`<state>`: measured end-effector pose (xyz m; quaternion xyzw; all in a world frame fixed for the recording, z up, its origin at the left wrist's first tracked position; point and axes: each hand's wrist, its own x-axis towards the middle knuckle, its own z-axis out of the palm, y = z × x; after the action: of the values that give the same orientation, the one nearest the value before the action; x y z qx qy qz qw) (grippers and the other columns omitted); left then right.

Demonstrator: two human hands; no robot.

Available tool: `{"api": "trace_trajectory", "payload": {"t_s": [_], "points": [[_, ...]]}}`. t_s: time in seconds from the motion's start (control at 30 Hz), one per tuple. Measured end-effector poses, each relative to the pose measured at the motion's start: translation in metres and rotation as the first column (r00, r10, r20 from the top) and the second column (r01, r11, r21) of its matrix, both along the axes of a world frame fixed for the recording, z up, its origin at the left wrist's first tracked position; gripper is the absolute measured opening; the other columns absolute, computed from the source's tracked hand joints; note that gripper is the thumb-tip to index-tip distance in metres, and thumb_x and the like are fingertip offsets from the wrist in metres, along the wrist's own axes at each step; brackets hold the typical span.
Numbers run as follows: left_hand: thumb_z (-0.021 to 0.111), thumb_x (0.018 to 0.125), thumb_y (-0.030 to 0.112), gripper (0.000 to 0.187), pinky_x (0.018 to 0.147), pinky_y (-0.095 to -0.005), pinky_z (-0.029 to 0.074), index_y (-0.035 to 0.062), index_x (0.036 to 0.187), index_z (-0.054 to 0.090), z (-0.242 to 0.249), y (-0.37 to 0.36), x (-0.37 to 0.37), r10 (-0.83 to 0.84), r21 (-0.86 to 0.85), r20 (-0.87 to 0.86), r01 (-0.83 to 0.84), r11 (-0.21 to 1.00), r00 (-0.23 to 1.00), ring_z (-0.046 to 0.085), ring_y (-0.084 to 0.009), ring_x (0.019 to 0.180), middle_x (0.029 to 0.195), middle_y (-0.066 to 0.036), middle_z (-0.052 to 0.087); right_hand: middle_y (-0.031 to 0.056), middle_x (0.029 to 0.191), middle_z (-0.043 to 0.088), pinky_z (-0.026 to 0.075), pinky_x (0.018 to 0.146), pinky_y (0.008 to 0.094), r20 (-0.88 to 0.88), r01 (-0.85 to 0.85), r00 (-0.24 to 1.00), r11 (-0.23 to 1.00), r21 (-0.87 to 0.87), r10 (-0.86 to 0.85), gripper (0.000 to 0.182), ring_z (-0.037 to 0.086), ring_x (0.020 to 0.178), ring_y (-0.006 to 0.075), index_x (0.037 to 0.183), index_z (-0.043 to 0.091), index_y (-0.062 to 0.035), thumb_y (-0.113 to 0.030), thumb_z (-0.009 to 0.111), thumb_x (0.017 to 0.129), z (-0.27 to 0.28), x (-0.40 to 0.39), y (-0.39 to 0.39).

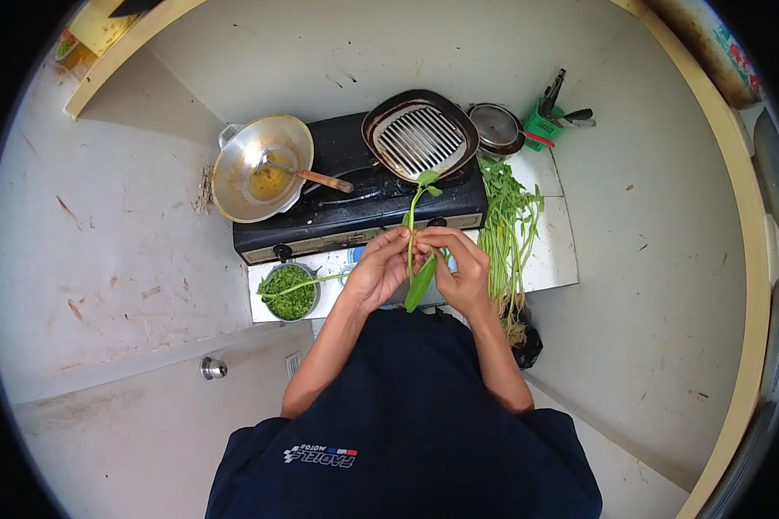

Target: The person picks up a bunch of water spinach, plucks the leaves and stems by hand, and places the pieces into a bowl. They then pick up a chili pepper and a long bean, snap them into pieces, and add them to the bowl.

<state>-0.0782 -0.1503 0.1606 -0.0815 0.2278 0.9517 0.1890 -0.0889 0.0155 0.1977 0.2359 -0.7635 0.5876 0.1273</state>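
A green leafy stem (pixel 412 218) stands upright between my two hands, in front of the stove. My left hand (pixel 384 270) pinches it near its middle. Close beside it, my right hand (pixel 460 266) has its fingertips pressed together at the same stem, by a long green leaf (pixel 421 284) that hangs down. Chopped greens fill a round metal pot (pixel 317 304) at the left, and a thin stalk reaches from the pot toward my left hand. A bunch of long-stemmed greens (pixel 509 229) with roots lies on the white tiles at the right.
The black stove (pixel 355 227) carries a metal wok (pixel 226 186) with a wooden-handled ladle (pixel 325 181) and a square grill pan (pixel 421 138). Behind the greens are a lidded pan (pixel 493 126) and a green utensil basket (pixel 537 125). Walls rise on both sides.
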Motion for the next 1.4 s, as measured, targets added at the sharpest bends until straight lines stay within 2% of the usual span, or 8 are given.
{"api": "trace_trajectory", "payload": {"t_s": [0.33,0.37,0.57,0.73,0.97,1.1,1.3,1.4], "points": [[0.054,0.106,0.011,0.012,0.081,-0.0293,0.056,0.0006,0.11,0.059,-0.014,-0.003,-0.003,0.032,-0.022,0.006,-0.032,0.999,0.999,0.063,-0.0151,0.09,0.102,-0.008,0.064,0.0149,0.106,0.074,0.056,0.086,0.033,0.043,-0.012,0.999,0.997,-0.081,0.016,0.011,0.072,0.097,0.0223,0.103,0.067,0.0035,0.003,0.067,0.092,-0.014,0.01,0.007],[0.054,0.106,0.011,0.012,0.081,-0.0292,0.056,0.0014,0.11,0.059,-0.015,-0.004,-0.004,0.027,-0.072,-0.025,-0.028,0.997,0.999,0.063,-0.0148,0.09,0.101,-0.007,0.064,0.0145,0.106,0.074,0.055,0.088,0.033,0.022,-0.021,1.0,0.997,-0.077,0.023,0.01,0.072,0.098,0.0215,0.103,0.067,0.003,0.001,0.068,0.094,-0.014,0.01,0.007],[0.059,0.103,0.011,0.012,0.08,-0.0276,0.054,0.0034,0.112,0.062,-0.008,-0.008,-0.003,0.06,-0.386,-0.102,-0.095,0.918,0.993,0.063,-0.0127,0.09,0.1,-0.006,0.066,0.0109,0.104,0.075,0.054,0.082,0.0296,0.331,0.081,0.944,0.957,-0.278,0.016,0.009,0.071,0.095,0.0159,0.102,0.067,0.0011,-0.004,0.068,0.095,-0.045,0.005,0.027],[0.06,0.102,0.009,0.018,0.076,-0.0251,0.048,0.0047,0.12,0.057,-0.013,-0.017,0.002,0.166,-0.446,-0.132,-0.208,0.871,0.977,0.057,-0.0104,0.086,0.1,-0.007,0.065,0.0146,0.089,0.073,0.055,0.074,0.0326,0.371,0.11,0.913,0.977,0.184,-0.172,0.015,0.072,0.08,0.0224,0.095,0.067,0.0031,-0.011,0.071,0.093,-0.083,-0.007,0.067],[0.062,0.1,0.003,0.015,0.07,-0.0231,0.044,0.007,0.113,0.055,-0.021,-0.033,0.007,0.226,-0.377,-0.202,-0.289,0.88,0.953,0.054,-0.0103,0.085,0.099,-0.004,0.061,0.0155,0.083,0.072,0.055,0.069,0.0377,0.526,0.013,0.818,0.923,0.385,-0.231,0.012,0.07,0.073,0.0265,0.092,0.07,0.0009,-0.01,0.071,0.089,-0.207,0.01,0.103],[0.063,0.099,0.003,0.011,0.071,-0.0235,0.045,0.0052,0.109,0.058,-0.026,-0.04,0.005,0.237,-0.395,-0.233,-0.315,0.863,0.943,0.055,-0.0104,0.085,0.098,-0.003,0.061,0.0172,0.083,0.071,0.055,0.07,0.0396,0.529,-0.035,0.82,0.905,0.425,-0.217,0.011,0.07,0.074,0.0289,0.09,0.069,0.0004,-0.01,0.071,0.089,-0.218,0.014,0.098],[0.065,0.1,0.008,0.012,0.076,-0.0265,0.051,0.0034,0.11,0.061,-0.022,-0.034,0.004,0.28,-0.439,-0.195,-0.339,0.832,0.94,0.06,-0.0114,0.087,0.096,-0.003,0.063,0.0188,0.086,0.07,0.054,0.073,0.0453,0.357,0.038,0.91,0.9,0.435,-0.211,0.006,0.068,0.078,0.0368,0.091,0.068,-0.0002,-0.006,0.066,0.089,-0.218,-0.005,0.081],[0.062,0.102,0.011,0.011,0.078,-0.0282,0.052,0.0034,0.109,0.061,-0.024,-0.032,0.003,0.271,-0.454,-0.203,-0.336,0.825,0.941,0.061,-0.0121,0.088,0.095,-0.004,0.063,0.0211,0.095,0.071,0.055,0.081,0.0479,0.454,-0.116,0.847,0.738,0.665,-0.276,0.013,0.069,0.092,0.039,0.095,0.068,-0.0009,-0.011,0.068,0.087,-0.245,-0.01,0.084]]}}
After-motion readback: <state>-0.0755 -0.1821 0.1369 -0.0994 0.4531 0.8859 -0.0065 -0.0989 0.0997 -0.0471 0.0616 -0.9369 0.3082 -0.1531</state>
